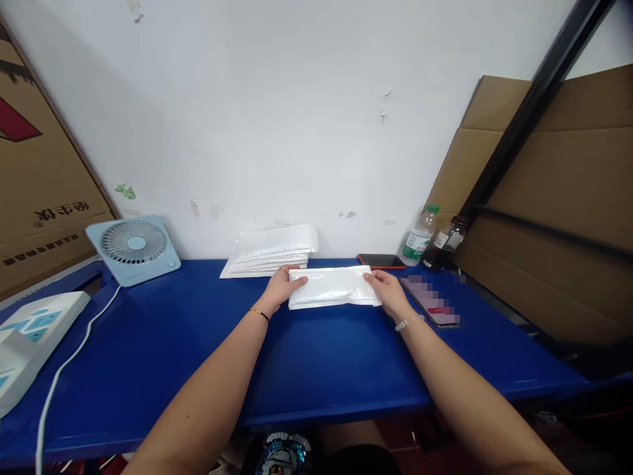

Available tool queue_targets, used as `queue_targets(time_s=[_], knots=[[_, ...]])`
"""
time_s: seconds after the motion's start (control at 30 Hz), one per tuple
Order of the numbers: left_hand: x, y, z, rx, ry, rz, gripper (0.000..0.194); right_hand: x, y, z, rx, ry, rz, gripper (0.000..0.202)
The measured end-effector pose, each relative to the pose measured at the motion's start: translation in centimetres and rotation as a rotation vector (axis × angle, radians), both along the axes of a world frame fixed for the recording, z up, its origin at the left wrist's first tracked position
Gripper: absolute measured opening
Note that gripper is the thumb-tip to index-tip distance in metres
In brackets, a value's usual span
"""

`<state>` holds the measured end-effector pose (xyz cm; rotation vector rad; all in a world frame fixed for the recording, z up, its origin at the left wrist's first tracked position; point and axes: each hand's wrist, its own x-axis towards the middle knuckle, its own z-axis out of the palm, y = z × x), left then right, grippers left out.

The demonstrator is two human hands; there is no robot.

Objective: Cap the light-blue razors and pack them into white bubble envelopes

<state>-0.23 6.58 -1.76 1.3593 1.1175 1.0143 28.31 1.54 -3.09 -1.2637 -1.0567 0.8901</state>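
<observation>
A white padded mailer (332, 287) is held level above the blue table, gripped at both short ends. My left hand (283, 289) pinches its left end, thumb on top and the other fingers behind or underneath. At the right end, my right hand (388, 290) grips the mailer the same way, its thumb near the upper corner. Behind my left hand, a stack of similar white padded mailers (277, 242) lies against the wall. The fingers under the held mailer are mostly hidden.
A blue fan (133, 247) and a white power strip (42, 336) with a cable stand left on the blue table (198, 356). To the right are a phone (429, 302), a dark red-edged phone (382, 261), a green-capped bottle (419, 237) and a dark-liquid bottle (445, 245). Cardboard (558, 218) flanks the right side.
</observation>
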Motion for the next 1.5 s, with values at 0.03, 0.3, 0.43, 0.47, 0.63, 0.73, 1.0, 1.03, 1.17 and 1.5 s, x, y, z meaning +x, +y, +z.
queue_targets(time_s=[0.03,0.3,0.43,0.47,0.63,0.73,1.0,1.03,1.17,1.5], knots=[[0.4,-0.2,0.0,-0.059,-0.131,-0.016,0.063,0.4,0.3,0.0,-0.008,-0.019,-0.045,0.039],[1.9,-2.1,1.3,-0.219,-0.508,-0.251,0.056,4.8,6.4,1.5,-0.107,-0.379,-0.357,0.035],[1.6,-2.1,0.9,-0.251,-0.408,-0.243,0.057,5.0,9.0,1.6,-0.156,-0.575,-0.368,0.023],[1.6,-2.0,0.8,-0.268,-0.396,-0.236,0.057,4.7,9.3,1.7,-0.161,-0.61,-0.374,0.02],[1.7,-1.8,1.0,-0.339,-0.363,-0.151,0.05,-0.6,9.9,3.3,0.018,-0.706,-0.33,0.041],[1.7,-1.8,0.9,-0.354,-0.374,-0.154,0.044,-5.8,11.1,5.0,0.034,-0.496,-0.008,0.043],[0.4,-0.9,1.7,-0.412,-0.603,-0.174,0.042,-13.3,9.9,9.0,0.312,-0.554,0.02,0.021],[0.2,-1.0,2.3,-0.424,-0.675,-0.173,0.046,-13.3,8.7,9.3,0.453,-0.628,0.045,0.019],[-0.1,-2.0,4.6,-0.364,-1.027,-0.122,0.069,-12.0,2.7,9.1,0.721,-0.795,0.208,0.019],[0.0,-2.3,5.7,-0.08,-1.098,0.394,0.025,-8.4,-2.8,2.8,0.479,-0.595,0.405,0.041]])
